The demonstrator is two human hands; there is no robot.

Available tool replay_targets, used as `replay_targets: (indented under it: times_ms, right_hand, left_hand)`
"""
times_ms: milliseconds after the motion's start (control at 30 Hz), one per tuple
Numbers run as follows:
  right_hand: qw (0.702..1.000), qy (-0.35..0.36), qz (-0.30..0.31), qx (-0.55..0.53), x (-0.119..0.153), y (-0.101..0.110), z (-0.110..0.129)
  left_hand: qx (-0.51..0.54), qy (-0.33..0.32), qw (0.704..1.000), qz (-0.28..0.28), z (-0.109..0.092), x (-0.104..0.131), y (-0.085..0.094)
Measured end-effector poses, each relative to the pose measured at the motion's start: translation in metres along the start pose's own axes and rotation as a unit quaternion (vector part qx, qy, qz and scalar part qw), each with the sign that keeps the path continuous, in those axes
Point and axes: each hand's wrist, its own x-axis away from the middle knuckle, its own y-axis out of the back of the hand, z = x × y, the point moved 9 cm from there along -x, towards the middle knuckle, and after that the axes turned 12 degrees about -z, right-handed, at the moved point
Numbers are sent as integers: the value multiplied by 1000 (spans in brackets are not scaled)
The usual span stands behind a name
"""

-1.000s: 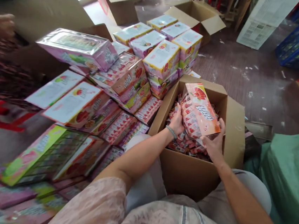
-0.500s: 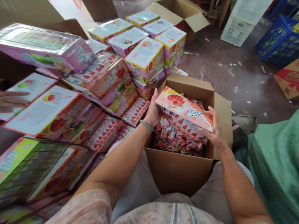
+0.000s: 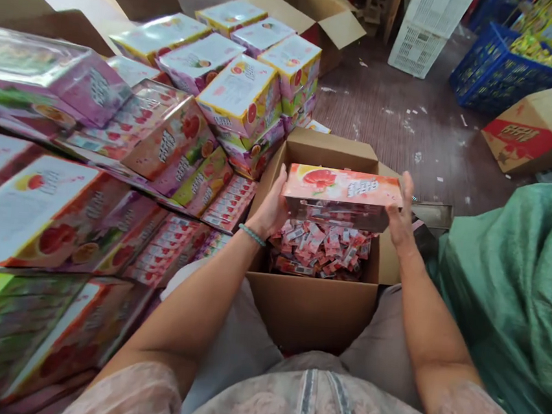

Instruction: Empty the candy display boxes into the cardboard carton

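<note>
Between my two hands is a pink and orange candy box [image 3: 344, 186] with grapefruit pictures and a clear window, held by its two ends. My left hand [image 3: 272, 201], with a beaded bracelet at the wrist, grips the left end. On the right end my right hand [image 3: 401, 212] is closed around the corner. The candy box hangs above an open cardboard carton [image 3: 313, 302] that stands between my knees. Many small pink wrapped packets [image 3: 318, 247] lie heaped inside the carton. What the candy box contains is hard to make out.
Stacked fruit-printed boxes [image 3: 238, 93] crowd the left side. Behind them stands an open carton [image 3: 342, 28]. White crates [image 3: 418, 48], a blue basket [image 3: 488, 74] and a red-printed carton [image 3: 521, 136] are at the back right. Green cloth [image 3: 510, 255] bulges at my right.
The candy box has turned from slanting to nearly level, with its printed side facing up. My view has swung to the right, and another person's hand at the far left has left the picture.
</note>
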Motion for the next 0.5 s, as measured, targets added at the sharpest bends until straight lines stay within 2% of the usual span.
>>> replay_targets:
  times_ms: [100,200,367,500]
  right_hand:
    - [1000,-19,16,-19,-1,-3,4]
    - [999,-40,-8,-20,0,1,6]
    - [999,-36,20,-12,3,0,6]
    - [998,-52,12,-14,8,-1,2]
  left_hand:
    - [17,-37,999,-15,-5,-2,2]
    - [13,-39,999,-6,-6,-4,-1]
    - [41,-125,991,-1,-26,1,-4]
    - [24,-125,992,5,-32,4,-5]
